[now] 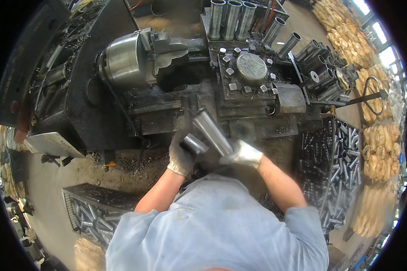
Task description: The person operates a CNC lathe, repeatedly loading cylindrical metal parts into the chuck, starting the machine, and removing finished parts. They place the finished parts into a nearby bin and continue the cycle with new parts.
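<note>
Head view: grips a short metal tube (195, 144) in the gloved left hand (181, 159) and holds a longer metal tube (211, 130), tilted left at the top, near its lower end in the gloved right hand (243, 154). Has both tubes close together between the pale blue shirt (217, 221) and the dark machine (262, 125), with a round silver chuck (125, 58) at upper left and three upright tubes (231, 21) beyond a bolted block (239, 90). Shows loose tubes (93, 217) at lower left and another heap (343, 169) at right

Lathe chuck (125, 58); right of it, toolpost (251, 67); before it, gloved left hand (180, 156) gripping metal tube (195, 144), right hand (242, 154) second tube (212, 132).
</note>
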`<state>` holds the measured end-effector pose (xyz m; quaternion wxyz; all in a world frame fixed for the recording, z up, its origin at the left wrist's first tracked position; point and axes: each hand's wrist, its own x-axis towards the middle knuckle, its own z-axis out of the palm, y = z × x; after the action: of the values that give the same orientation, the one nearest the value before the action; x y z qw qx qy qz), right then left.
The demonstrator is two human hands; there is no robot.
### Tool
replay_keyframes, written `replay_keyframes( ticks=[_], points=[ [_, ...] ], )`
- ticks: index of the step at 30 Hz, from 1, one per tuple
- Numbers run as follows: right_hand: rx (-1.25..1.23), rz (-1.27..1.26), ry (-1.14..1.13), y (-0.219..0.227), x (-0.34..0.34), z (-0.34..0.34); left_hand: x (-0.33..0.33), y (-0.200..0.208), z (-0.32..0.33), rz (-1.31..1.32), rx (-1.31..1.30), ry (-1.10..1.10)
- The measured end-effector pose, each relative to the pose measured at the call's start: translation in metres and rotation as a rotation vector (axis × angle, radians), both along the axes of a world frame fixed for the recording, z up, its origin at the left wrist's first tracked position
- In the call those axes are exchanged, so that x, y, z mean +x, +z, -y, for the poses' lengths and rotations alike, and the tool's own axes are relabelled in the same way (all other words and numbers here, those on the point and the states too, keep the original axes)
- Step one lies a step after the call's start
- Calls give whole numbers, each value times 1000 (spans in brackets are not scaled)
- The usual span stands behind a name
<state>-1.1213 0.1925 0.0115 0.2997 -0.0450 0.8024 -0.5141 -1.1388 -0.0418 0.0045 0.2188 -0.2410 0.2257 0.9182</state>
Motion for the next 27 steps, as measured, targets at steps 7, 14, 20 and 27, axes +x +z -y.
replay_keyframes(
  ticks=[7, 14, 20, 27],
  points=[
    [99, -498, -165, 70, -16, -34, -2, 12, 26, -55, 196, -114],
    [387, -534, -92, 77, -10, -89, 2, 24, 34, -103, 101, 40],
    [392, -1009, -359, 186, -153, -153, 4, 30, 21, -244, -75, 129],
    [706, -832, -413, 163, -384, -128, 10, 53, 21, -486, -376, 196]
  ],
)
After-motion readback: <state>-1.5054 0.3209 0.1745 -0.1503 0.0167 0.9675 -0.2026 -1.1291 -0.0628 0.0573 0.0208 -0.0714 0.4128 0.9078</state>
